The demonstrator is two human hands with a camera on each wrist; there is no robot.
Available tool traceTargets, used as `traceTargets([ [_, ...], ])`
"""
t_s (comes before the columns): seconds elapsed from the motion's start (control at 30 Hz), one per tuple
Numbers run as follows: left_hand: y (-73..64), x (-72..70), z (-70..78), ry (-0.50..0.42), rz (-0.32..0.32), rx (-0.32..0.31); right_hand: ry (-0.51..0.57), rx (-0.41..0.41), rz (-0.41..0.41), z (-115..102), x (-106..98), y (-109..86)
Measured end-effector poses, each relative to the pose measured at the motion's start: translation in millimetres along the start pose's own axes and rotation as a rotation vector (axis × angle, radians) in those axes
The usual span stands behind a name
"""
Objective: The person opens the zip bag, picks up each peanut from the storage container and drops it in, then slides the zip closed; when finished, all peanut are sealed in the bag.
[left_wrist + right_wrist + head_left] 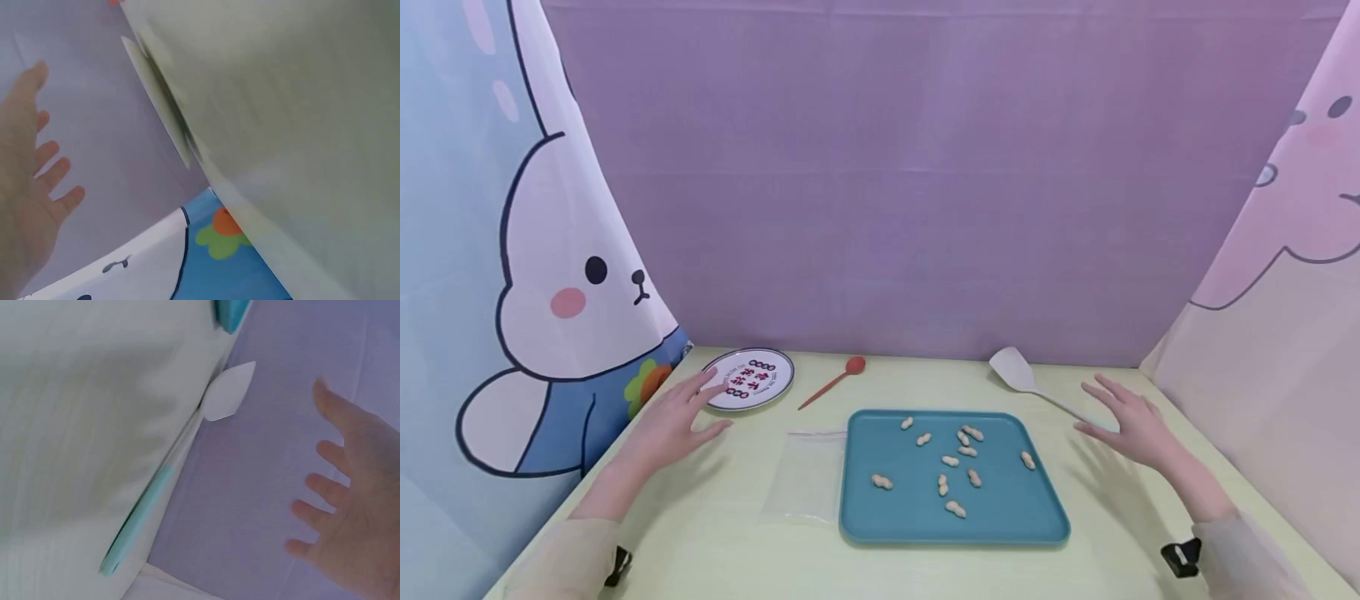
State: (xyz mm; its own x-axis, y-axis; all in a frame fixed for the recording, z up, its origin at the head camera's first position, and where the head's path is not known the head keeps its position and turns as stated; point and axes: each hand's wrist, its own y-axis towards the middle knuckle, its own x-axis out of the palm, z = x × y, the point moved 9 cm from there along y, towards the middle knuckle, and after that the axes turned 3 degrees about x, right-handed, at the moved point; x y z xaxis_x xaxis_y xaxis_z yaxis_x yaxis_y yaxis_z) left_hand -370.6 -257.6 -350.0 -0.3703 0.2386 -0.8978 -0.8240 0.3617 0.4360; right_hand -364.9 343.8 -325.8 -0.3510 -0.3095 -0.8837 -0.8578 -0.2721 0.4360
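My left hand [668, 421] hovers over the table's left side with fingers spread, in front of a white plate [775, 379] with red characters. On the right, my right hand [1131, 421] is likewise spread in the air, holding nothing. Its fingers overlap the handle of a white spatula [1015, 371] in the head view; the right wrist view shows the spatula's mint handle [139, 515] apart from the hand. Between the hands lies a teal tray [880, 521] with several peanuts [951, 460] scattered on it. A clear plastic bag [805, 479] lies flat against the tray's left side.
A red spoon [835, 383] rests behind the bag, between plate and tray. A purple curtain [865, 183] closes off the back of the pale yellow table [737, 558]. Printed cloths with cartoon figures hang at the left [572, 217] and right [1285, 250].
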Motion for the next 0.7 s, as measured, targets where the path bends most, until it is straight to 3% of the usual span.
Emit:
traceTargets([
  [0.2,10.9,1.6,1.7,-0.204,-0.002,-0.088,0.106,-0.019,0.04,-21,-3,20.0],
  [0.37,25.2,2.9,8.7,-0.326,0.044,-0.103,0.148,-0.037,0.108,-46,0,40.7],
  [0.57,35.3,14.0,16.8,-0.438,0.067,-0.115,0.26,-0.043,0.063,-82,21,61.7],
  [0.7,37.9,25.4,27.5,-0.489,0.049,-0.08,0.352,-0.078,0.025,-111,38,75.1],
])
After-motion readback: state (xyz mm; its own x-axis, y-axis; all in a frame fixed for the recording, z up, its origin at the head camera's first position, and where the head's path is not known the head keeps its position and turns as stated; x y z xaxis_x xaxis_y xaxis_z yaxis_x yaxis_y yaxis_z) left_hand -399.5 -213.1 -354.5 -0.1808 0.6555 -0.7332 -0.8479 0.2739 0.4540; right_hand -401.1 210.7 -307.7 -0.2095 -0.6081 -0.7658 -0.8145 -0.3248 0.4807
